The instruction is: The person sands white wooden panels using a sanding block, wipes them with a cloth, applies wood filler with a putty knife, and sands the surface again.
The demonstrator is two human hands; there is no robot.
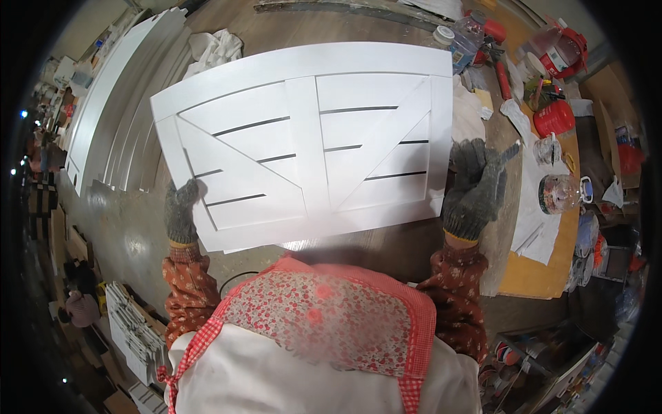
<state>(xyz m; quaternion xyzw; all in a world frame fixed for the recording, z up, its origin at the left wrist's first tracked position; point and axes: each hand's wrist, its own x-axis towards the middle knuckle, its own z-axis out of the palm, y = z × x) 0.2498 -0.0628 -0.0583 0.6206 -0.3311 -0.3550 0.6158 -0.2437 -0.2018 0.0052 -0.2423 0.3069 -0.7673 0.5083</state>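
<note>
A white wooden door panel (303, 138), with grooves, narrow dark slots and diagonal braces, lies tilted in front of me, its left side lower. My left hand (182, 210), in a dark grey knitted glove, grips the panel's lower left edge with the thumb over the top face. At the right edge is my right hand (474, 190), gloved the same way. Its fingers are stretched out and apart, the palm side close against the panel. Whether it touches the edge, I cannot tell for sure.
Long white boards (127, 103) are stacked at the left. A white cloth (215, 50) lies behind the panel. On the right, a yellowish board (545, 269) bears a clear plastic jar (560, 194), a red container (554, 119) and white paper. White slats (134, 331) stand at lower left.
</note>
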